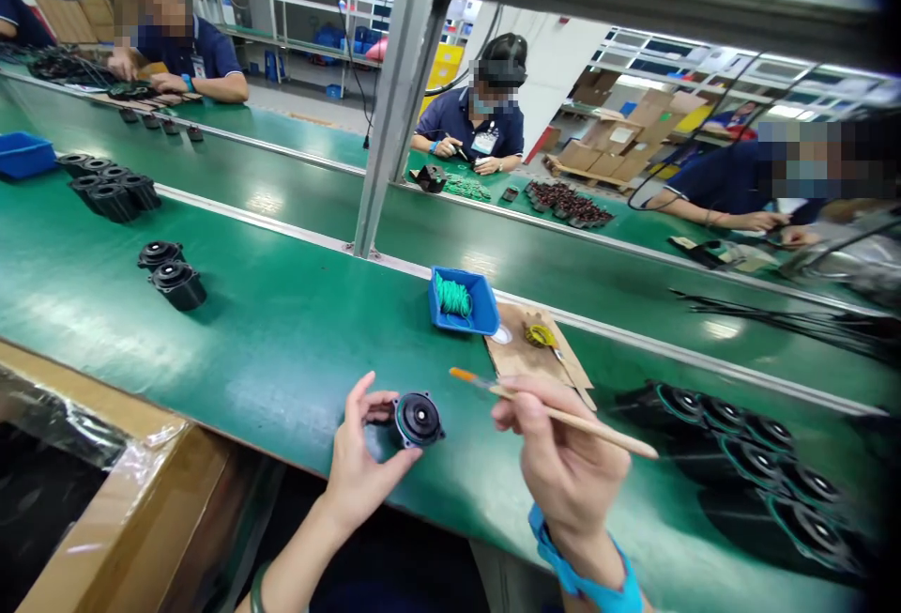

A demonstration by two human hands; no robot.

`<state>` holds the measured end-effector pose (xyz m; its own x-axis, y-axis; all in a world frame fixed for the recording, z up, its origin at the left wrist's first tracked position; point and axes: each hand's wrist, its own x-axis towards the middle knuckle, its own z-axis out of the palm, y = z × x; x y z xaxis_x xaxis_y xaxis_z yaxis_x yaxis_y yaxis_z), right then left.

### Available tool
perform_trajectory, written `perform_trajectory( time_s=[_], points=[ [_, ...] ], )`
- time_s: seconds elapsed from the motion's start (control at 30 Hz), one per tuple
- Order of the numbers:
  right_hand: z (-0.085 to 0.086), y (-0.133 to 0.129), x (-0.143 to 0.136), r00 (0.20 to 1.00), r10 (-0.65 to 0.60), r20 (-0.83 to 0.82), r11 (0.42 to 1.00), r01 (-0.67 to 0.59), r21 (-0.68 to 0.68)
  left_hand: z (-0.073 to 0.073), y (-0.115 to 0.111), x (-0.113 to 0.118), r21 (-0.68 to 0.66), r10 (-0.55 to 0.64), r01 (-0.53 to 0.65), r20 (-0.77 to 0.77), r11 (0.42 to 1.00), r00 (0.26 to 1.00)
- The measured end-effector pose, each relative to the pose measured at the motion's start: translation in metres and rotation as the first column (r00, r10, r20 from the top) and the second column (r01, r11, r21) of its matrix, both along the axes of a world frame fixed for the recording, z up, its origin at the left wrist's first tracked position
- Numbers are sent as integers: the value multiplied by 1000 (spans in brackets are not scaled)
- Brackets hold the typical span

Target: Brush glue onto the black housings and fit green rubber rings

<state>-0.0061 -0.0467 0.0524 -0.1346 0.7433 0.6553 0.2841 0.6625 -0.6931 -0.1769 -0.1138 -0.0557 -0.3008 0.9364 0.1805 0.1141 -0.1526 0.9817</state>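
Observation:
My left hand (366, 463) curls its fingers and thumb around a black cylindrical housing (420, 418) that stands on the green bench top. The housing has a round stepped top with a small light centre and little lugs on its rim. In my right hand (563, 444) is a paintbrush (584, 422) with a wooden handle, gripped between thumb and fingers. Its orange bristle tip points left, above the bench and apart from the housing. Beyond the hands sits a blue bin (465, 317) with a coil of green cord (454, 296).
Cardboard (513, 341) carrying a yellow tape roll (540, 336) lies beside the bin. Several black housings (753, 453) stand at right; two more (175, 284) and a cluster (113, 189) stand left. A metal post (384, 115) rises behind. A carton (141, 519) adjoins the bench. Co-workers sit opposite.

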Motion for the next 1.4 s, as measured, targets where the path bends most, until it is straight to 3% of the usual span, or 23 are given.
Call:
perform_trajectory(
  time_s=[0.1, 0.2, 0.37, 0.47, 0.53, 0.7, 0.87, 0.97, 1.1, 1.17, 1.3, 1.4],
  points=[
    [-1, -4, 24, 989, -26, -149, 993, 8, -120, 5, 1, -9, -32, -129, 131, 72, 991, 989],
    [-8, -4, 37, 993, 6, -119, 977, -31, -209, 8, 3, -15, -47, -192, 193, 22, 980, 981],
    [-26, 6, 38, 965, 237, 116, 942, -199, -270, 13, 10, -11, -108, -119, 99, -191, 989, 974],
    [-31, 9, 27, 879, 374, 295, 909, -286, -301, 17, 15, -8, -101, -184, 167, -204, 981, 961],
    [-33, 6, 18, 825, 381, 418, 917, -281, -282, 18, 17, -5, -94, -259, 246, -171, 965, 951],
    [-34, -14, 8, 749, 158, 643, 986, -83, -145, 9, 21, 15, -30, -335, 334, -131, 942, 933],
    [-35, -13, 49, 741, -85, 666, 989, 143, -34, -7, 26, 27, -7, -337, 358, -355, 934, 872],
    [-40, -7, 96, 683, -281, 674, 938, 344, 42, -11, 27, 16, 33, -275, 335, -500, 942, 821],
    [-53, 9, 157, 443, -504, 742, 791, 582, 190, -8, 23, -5, 55, -204, 296, -603, 954, 771],
    [-57, 18, 182, 372, -549, 749, 744, 627, 233, -6, 22, -15, 53, -175, 265, -626, 963, 760],
    [-58, 33, 222, 326, -575, 750, 712, 651, 263, 0, 23, -30, 55, -106, 181, -632, 982, 768],
    [-62, 58, 226, 308, -635, 708, 667, 682, 301, 12, 16, -33, 32, -88, 137, -620, 990, 780]
  ],
)
